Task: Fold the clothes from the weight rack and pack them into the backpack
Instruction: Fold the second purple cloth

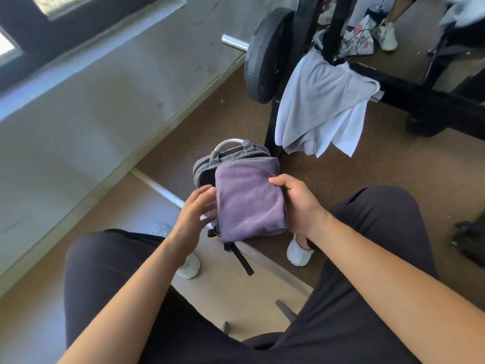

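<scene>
Our right hand (296, 206) grips the folded purple cloth (249, 198) at its right edge. The thumb lies across the top face; the fingers go under the cloth and are hidden. Our left hand (196, 208) is spread, its fingers nearly straight and holding nothing. Its fingertips are at the cloth's left edge, but that hand is blurred, so we cannot tell whether they touch it.

The cloth is a thick rectangular bundle held roughly level between our knees. It sits above the grey backpack (207, 169), which is on the floor directly beneath. We see the backpack's top handle and dark opening past the cloth's far-left corner. A black strap (241, 258) trails out from under the cloth's near edge.

Our legs, in black trousers (110, 271), flank the backpack. One white shoe (189, 266) is on the left side and another (299, 252) on the right.

Beyond the backpack stands the black weight rack (338, 24). A light grey garment (320, 101) is draped over one of its horizontal pegs, with a white garment (343, 132) hanging below and partly behind it. Neither is folded. A black weight plate (265, 64) is mounted just left of the garments, and a chrome bar end (233, 42) projects to its left.
</scene>
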Motion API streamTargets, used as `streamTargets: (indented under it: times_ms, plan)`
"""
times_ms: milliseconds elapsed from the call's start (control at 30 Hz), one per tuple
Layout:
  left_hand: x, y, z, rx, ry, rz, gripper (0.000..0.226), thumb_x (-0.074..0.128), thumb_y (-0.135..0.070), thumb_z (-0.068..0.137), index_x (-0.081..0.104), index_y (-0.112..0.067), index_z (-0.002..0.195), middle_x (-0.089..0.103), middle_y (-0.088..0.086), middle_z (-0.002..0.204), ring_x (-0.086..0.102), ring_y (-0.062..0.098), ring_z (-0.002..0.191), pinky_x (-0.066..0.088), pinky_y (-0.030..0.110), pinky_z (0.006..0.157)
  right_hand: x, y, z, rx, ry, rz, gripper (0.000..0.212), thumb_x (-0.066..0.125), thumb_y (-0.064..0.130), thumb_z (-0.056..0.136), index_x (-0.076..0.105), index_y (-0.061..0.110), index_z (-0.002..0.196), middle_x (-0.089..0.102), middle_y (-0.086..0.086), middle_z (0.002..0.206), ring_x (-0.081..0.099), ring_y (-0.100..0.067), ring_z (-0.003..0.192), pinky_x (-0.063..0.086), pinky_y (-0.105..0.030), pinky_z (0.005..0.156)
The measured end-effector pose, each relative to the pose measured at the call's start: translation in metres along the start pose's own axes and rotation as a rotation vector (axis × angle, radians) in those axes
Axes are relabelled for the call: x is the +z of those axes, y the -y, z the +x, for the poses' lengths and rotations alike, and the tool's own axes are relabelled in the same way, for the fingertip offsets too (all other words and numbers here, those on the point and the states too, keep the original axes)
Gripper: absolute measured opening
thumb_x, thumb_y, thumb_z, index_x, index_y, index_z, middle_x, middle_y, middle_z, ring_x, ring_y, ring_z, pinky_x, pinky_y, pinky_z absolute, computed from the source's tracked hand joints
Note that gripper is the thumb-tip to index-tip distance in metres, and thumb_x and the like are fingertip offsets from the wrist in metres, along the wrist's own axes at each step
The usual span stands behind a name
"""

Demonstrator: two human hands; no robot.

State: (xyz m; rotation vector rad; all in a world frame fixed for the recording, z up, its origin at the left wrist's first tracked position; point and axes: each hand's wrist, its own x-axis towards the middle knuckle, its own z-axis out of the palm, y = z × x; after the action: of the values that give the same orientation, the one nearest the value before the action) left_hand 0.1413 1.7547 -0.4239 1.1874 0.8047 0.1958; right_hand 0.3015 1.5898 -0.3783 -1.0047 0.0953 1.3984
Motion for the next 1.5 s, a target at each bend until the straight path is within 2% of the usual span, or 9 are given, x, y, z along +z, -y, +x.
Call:
streamTargets:
  times_ms: [133,267,400,533,700,833,1000,1267,1500]
  plan:
    - [0.011,0.004,-0.007,-0.14,0.206,0.004,0.05,0.057,-0.058,0.093,0.069,-0.023,0.128,0.074,0.004,0.125,0.072,0.021,0.111,0.057,0.037,0.09,-0.002,-0.005,0.012,-0.083,-0.107,-0.093,0.036,0.05,0.013,0.096,0.058,0.004,0.13,0.064,-0.021,0.131,0.062,-0.034,0.12,0.051,-0.043,0.094]
    - [0.016,0.016,-0.003,0.012,0.035,0.108,0.066,0.088,-0.03,0.076,0.056,-0.025,0.134,0.071,0.011,0.126,0.071,0.024,0.113,0.059,0.03,0.082,-0.01,-0.016,0.029,-0.219,-0.342,-0.391,0.031,0.057,0.013,0.097,0.055,-0.004,0.123,0.065,-0.022,0.115,0.064,-0.032,0.103,0.053,-0.037,0.08]
    - [0.006,0.016,0.0,0.116,0.028,0.148,0.088,0.089,-0.022,0.078,0.035,-0.048,0.141,0.067,0.009,0.124,0.071,0.022,0.11,0.06,0.037,0.087,-0.018,-0.022,0.034,-0.345,-0.451,-0.668,0.032,0.066,0.018,0.094,0.051,0.01,0.121,0.062,-0.011,0.118,0.062,-0.025,0.111,0.05,-0.041,0.096]
    - [0.002,0.014,0.001,0.352,0.11,0.419,0.062,0.086,-0.02,0.082,0.051,-0.04,0.13,0.058,-0.006,0.126,0.058,0.013,0.107,0.049,0.032,0.089,-0.022,-0.022,0.034,-0.509,-0.509,-0.828,0.04,0.069,0.016,0.091,0.038,0.019,0.116,0.063,-0.012,0.109,0.064,-0.023,0.101,0.054,-0.043,0.092]
    - [0.0,0.018,0.004,0.393,0.11,0.705,0.067,0.085,-0.036,0.075,0.056,-0.054,0.132,0.043,-0.01,0.127,0.042,0.0,0.125,0.03,0.006,0.104,-0.021,-0.023,0.032,-0.636,-0.466,-0.94,0.029,0.066,0.012,0.092,0.042,0.017,0.108,0.06,-0.008,0.102,0.061,-0.023,0.098,0.052,-0.036,0.087]
    - [0.005,0.025,0.007,0.414,-0.022,0.919,0.078,0.087,-0.025,0.073,0.054,-0.038,0.143,0.036,0.0,0.124,0.046,0.016,0.112,0.046,0.026,0.1,-0.017,-0.026,0.031,-0.731,-0.25,-1.07,0.02,0.069,0.008,0.089,0.057,0.012,0.105,0.061,-0.001,0.1,0.059,-0.017,0.096,0.048,-0.029,0.086]
    - [0.016,0.017,-0.003,0.492,-0.117,1.259,0.068,0.071,-0.023,0.077,0.046,-0.032,0.139,0.034,0.002,0.12,0.06,0.037,0.081,0.056,0.045,0.062,-0.014,-0.035,0.032,-0.697,-0.067,-1.265,0.043,0.074,0.009,0.085,0.062,0.017,0.126,0.054,0.001,0.124,0.054,-0.004,0.115,0.039,-0.009,0.097]
    - [0.018,0.008,-0.012,0.667,-0.084,1.226,0.102,0.07,-0.015,0.079,0.012,-0.037,0.16,0.048,-0.003,0.129,0.061,0.027,0.091,0.047,0.037,0.053,-0.014,-0.038,0.035,-0.562,-0.117,-1.023,0.052,0.071,0.01,0.089,0.049,0.024,0.134,0.054,0.007,0.136,0.055,-0.012,0.128,0.047,-0.045,0.109]
    - [0.016,0.007,-0.016,0.768,-0.034,1.147,0.073,0.065,-0.037,0.082,0.039,-0.03,0.15,0.065,-0.01,0.129,0.064,0.018,0.104,0.055,0.039,0.075,-0.015,-0.033,0.036,-0.499,-0.26,-0.686,0.023,0.053,0.012,0.103,0.041,0.017,0.121,0.062,-0.012,0.121,0.063,-0.031,0.114,0.059,-0.054,0.087]
